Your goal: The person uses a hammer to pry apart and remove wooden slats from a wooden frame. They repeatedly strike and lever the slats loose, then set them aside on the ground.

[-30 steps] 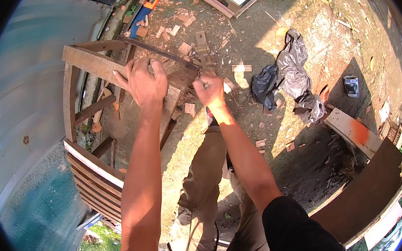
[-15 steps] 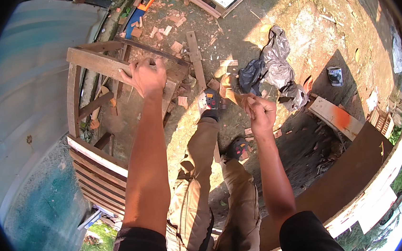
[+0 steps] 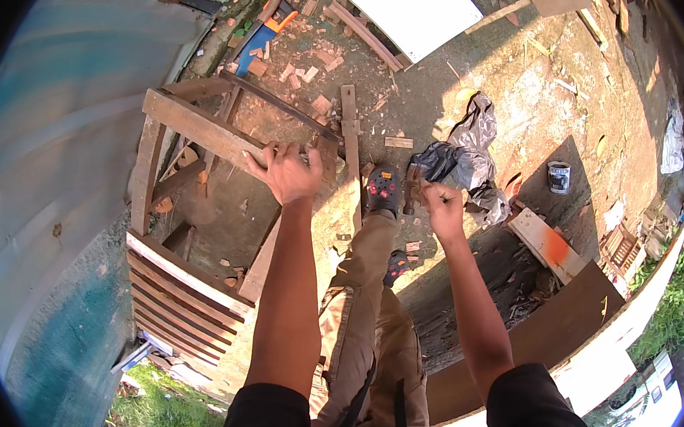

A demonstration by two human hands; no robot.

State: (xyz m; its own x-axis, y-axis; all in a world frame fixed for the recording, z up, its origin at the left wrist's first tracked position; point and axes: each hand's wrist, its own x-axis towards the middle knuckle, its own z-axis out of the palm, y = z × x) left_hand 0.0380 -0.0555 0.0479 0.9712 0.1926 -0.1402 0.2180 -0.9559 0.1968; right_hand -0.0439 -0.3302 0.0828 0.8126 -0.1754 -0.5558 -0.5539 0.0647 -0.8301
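- A small round tin [image 3: 559, 177] with a dark label and pale rim stands on the bare dirt ground [image 3: 508, 69], right of the crumpled grey plastic bag [image 3: 467, 150].

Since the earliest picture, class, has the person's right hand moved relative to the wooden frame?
Yes. The right hand has pulled back from the wooden frame, toward the person's right and nearer the body. It now sits beside the shoe, while the left hand stays on the frame.

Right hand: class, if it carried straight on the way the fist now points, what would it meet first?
Probably the crumpled grey plastic sheet on the ground. The right hand is closed on a small tool and points up-frame toward the sheet, though depth is unclear.
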